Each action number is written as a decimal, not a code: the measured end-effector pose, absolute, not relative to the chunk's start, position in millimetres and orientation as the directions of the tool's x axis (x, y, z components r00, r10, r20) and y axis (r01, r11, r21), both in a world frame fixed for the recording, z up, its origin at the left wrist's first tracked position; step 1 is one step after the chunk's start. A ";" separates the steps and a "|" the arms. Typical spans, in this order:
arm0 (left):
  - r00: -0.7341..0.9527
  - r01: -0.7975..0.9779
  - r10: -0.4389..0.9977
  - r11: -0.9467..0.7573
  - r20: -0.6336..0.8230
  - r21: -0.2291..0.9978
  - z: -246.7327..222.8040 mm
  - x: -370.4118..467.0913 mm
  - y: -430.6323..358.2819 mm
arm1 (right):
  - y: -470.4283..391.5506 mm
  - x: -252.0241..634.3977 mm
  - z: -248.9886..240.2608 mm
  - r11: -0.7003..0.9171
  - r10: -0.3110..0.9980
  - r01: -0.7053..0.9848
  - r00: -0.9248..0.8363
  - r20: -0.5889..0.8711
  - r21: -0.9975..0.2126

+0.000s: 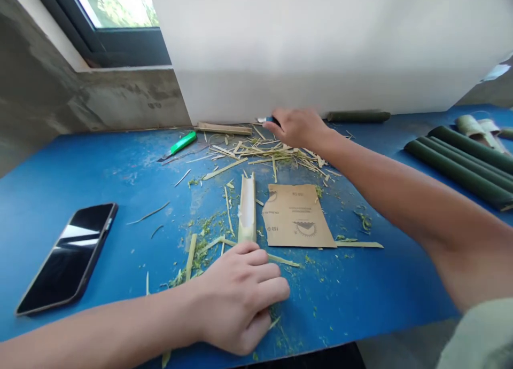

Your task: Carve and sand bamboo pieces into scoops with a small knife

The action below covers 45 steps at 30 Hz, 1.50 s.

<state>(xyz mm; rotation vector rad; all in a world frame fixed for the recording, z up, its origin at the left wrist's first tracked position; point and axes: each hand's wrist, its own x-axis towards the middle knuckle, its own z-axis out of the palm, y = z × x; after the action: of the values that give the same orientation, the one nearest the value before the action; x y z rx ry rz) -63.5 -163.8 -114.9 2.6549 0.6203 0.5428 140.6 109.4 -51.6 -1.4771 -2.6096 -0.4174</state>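
Strong blue colours the tabletop (pixel 388 289) across the lower frame. At centre, the split bamboo piece (pixel 248 203) is creamy white in its hollow, pale yellow-green at its near end. Beside it, the paper sheet (pixel 298 214) is tan, printed with darker lettering and a toothed round emblem. The tool (pixel 271 120) at upper centre shows blue with a whitish tip. Shavings (pixel 276 155) below it are straw yellow. The cutter (pixel 183 142) left of them is vivid green; the phone (pixel 66 262), lower left, black with white glare; the tubes (pixel 465 169) at right, deep green.
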 end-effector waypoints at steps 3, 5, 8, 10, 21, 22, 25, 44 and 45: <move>0.838 0.344 0.471 -0.848 0.275 0.403 -114.9 -63.9 -165.0 | 94.2 135.1 -30.4 0.577 0.770 0.800 -0.600 0.217 0.164; 0.838 0.347 0.470 -0.851 0.276 0.395 -114.6 -64.7 -163.9 | 67.3 132.3 -23.2 0.614 0.755 0.776 -0.631 0.178 0.145; 0.841 0.351 0.465 -0.858 0.276 0.376 -113.8 -65.3 -162.8 | 21.1 138.0 -28.5 0.692 0.714 0.716 -0.698 0.061 0.090; 0.850 0.345 0.451 -0.867 0.273 0.358 -113.7 -64.9 -162.6 | -6.4 147.0 -41.8 0.739 0.674 0.673 -0.739 -0.020 0.031; 0.855 0.348 0.455 -0.858 0.246 0.378 -115.0 -63.3 -163.8 | -43.9 170.7 -99.4 0.885 0.452 0.450 -0.892 -0.015 -0.119; 0.854 0.351 0.458 -0.857 0.245 0.378 -114.9 -63.3 -163.9 | -43.0 171.5 -99.2 0.895 0.433 0.431 -0.901 -0.006 -0.118; 0.857 0.351 0.457 -0.857 0.240 0.379 -115.1 -63.0 -163.8 | -43.1 170.7 -98.2 0.879 0.470 0.468 -0.883 -0.004 -0.093; 0.841 0.371 0.494 -0.822 0.219 0.432 -114.6 -61.0 -165.8 | 72.5 177.6 -68.2 0.390 0.898 0.908 -0.412 0.153 0.156; 0.844 0.369 0.491 -0.824 0.217 0.430 -114.7 -60.9 -165.6 | 62.5 179.1 -63.5 0.402 0.894 0.903 -0.423 0.148 0.150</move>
<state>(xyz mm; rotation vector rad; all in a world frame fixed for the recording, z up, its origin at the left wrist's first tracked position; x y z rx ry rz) -60.9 -165.6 -114.7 2.6468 0.6425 0.4525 179.1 62.5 -63.5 -1.6631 -2.5939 -0.3216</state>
